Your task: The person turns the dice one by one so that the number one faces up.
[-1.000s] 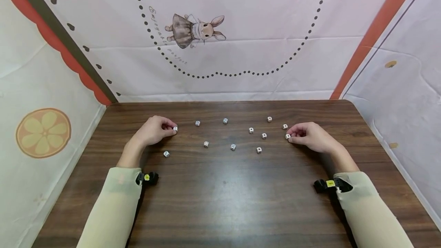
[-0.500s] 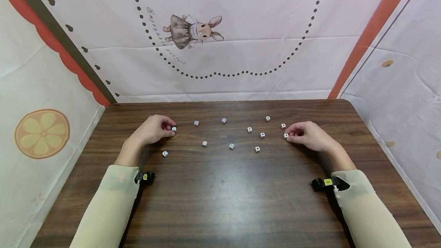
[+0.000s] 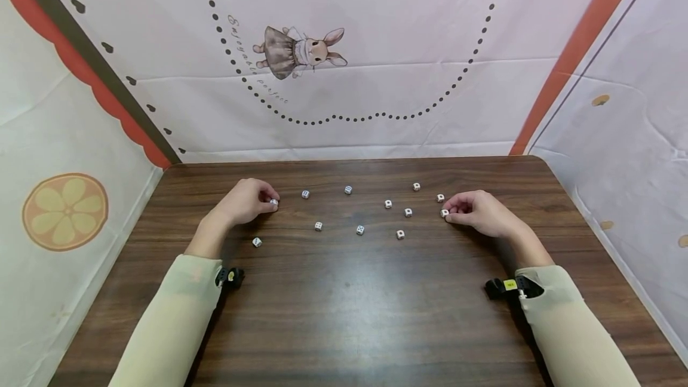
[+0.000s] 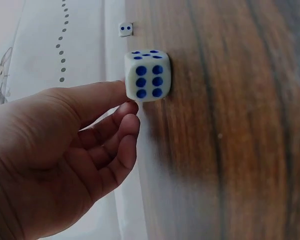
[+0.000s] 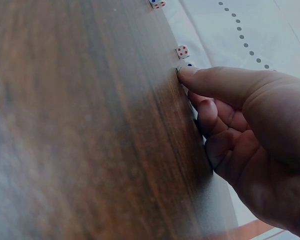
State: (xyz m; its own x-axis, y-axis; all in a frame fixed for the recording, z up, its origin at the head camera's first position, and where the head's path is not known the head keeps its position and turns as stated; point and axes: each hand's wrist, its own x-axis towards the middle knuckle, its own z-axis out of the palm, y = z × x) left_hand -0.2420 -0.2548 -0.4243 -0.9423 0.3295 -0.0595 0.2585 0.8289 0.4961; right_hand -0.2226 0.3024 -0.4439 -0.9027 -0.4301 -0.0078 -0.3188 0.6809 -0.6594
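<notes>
Between thumb and fingers, my left hand (image 3: 242, 203) pinches a small white die (image 3: 274, 202) at the table's far left; the fingers partly cover it. In the left wrist view a nearer die (image 4: 149, 80) with blue pips hides the left fingertips and whatever they hold. That die (image 3: 257, 242) lies in front of the left hand in the head view. My right hand (image 3: 481, 214) pinches another white die (image 3: 444, 213) on the right, mostly hidden behind the thumb in the right wrist view. Just beyond it sits a separate die (image 3: 441, 198).
Several loose white dice are spread between the hands, such as one die (image 3: 348, 190) at the back and another die (image 3: 360, 230) nearer. They stand on a dark wooden table (image 3: 344, 315), with printed cloth (image 3: 403, 94) hanging behind and at both sides.
My left hand has shifted slightly right with its die, which now shows less of itself between the fingers. The right hand keeps its pinch in place. The head view has drifted a little.
</notes>
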